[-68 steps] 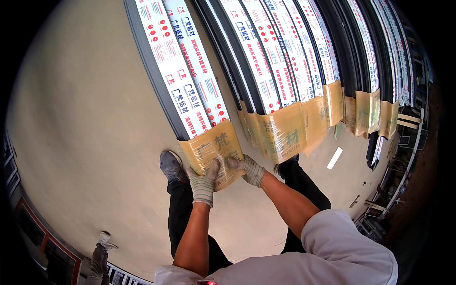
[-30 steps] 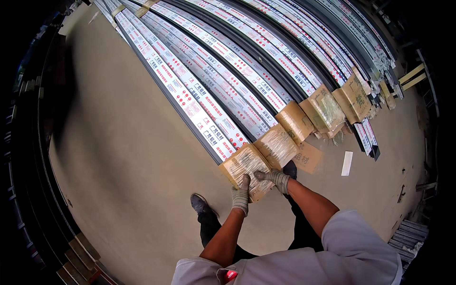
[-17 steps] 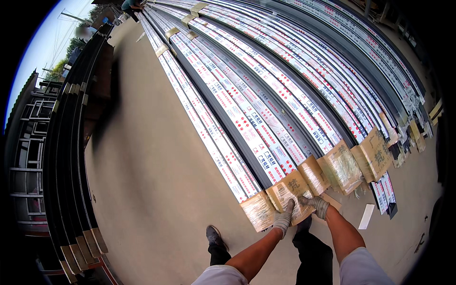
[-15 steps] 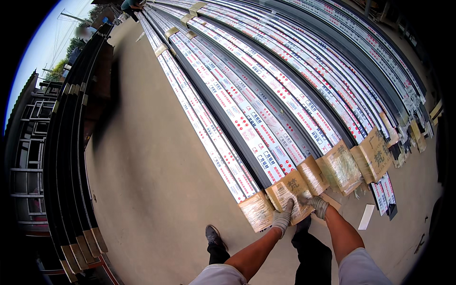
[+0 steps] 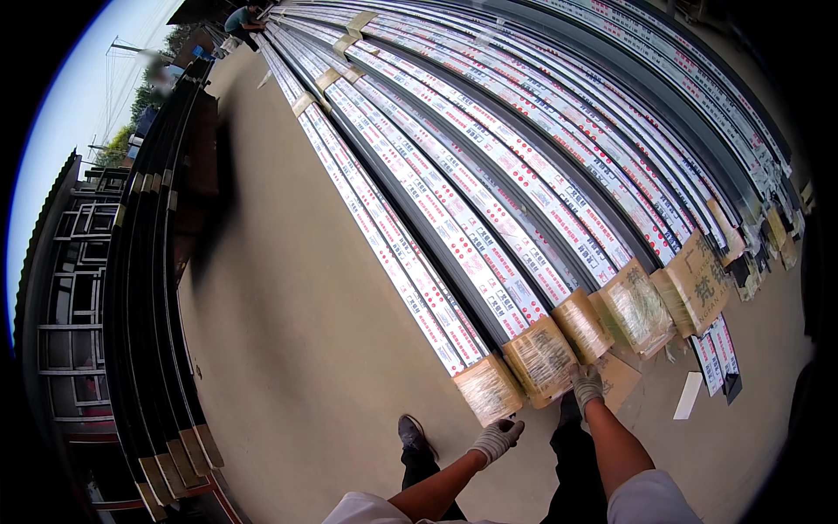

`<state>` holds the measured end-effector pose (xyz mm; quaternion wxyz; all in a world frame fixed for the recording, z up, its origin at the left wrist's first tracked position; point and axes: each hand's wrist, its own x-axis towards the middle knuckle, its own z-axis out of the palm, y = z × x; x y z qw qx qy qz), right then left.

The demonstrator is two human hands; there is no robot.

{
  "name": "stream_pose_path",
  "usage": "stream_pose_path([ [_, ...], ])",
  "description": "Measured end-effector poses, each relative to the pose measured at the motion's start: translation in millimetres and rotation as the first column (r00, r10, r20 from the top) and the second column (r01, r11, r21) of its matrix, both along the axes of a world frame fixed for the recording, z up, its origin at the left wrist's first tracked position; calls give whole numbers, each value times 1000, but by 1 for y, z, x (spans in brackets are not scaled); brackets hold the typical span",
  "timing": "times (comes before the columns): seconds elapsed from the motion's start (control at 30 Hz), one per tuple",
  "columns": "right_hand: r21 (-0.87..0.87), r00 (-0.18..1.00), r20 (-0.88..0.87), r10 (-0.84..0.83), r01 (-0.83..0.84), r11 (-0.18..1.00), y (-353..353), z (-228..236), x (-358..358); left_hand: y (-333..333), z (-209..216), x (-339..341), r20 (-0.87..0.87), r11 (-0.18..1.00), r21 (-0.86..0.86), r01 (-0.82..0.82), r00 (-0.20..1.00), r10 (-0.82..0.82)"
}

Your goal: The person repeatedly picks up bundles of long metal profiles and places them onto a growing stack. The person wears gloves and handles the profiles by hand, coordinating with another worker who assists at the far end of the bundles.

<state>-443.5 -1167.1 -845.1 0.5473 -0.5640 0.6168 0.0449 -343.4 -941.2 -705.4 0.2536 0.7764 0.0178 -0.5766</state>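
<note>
Long bundles of metal profiles in white, red-and-dark printed film fan out before me, their near ends wrapped in brown card and clear film. My right hand, in a pale knitted glove, grips the lower right corner of the second wrapped end from the left; its fingertips are partly hidden. Just below the leftmost wrapped end is my left hand, gloved too with darker fingertips. It holds nothing visible, thumb and fingers loosely apart, clear of the card.
Further wrapped ends lie to the right. A white strip and a brown card piece are on the concrete floor. Dark long profiles are stacked at left. Another person bends at the bundles' far end.
My left hand has let go of the second wrapped end and moved down and left. My right hand stays at its corner. The second wrapped end has shifted slightly, and the view has turned a little.
</note>
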Motion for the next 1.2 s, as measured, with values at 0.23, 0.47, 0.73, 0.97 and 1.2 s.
stream_pose_path([
  [0.23, 225, 883, 288, -370, 313, 923, 23, -85, -9, 9, -27, 49, 199, 997, 11, -71, 978, 67],
  [0.47, 348, 864, 152, -479, 407, 845, 28, -120, -2, 3, -65, 62, 194, 993, 68, -97, 978, 82],
  [0.73, 597, 610, -42, -791, 650, 470, 33, -88, 16, -59, -90, 64, 135, 980, -22, -200, 970, 201],
  [0.97, 660, 579, -86, -811, 643, 389, 26, -33, 24, -82, -124, 51, -37, 913, 98, -395, 916, 400],
  [1.2, 677, 340, 9, -941, 690, 256, 38, -12, 33, -77, -158, 44, -31, 871, 167, -462, 880, 473],
])
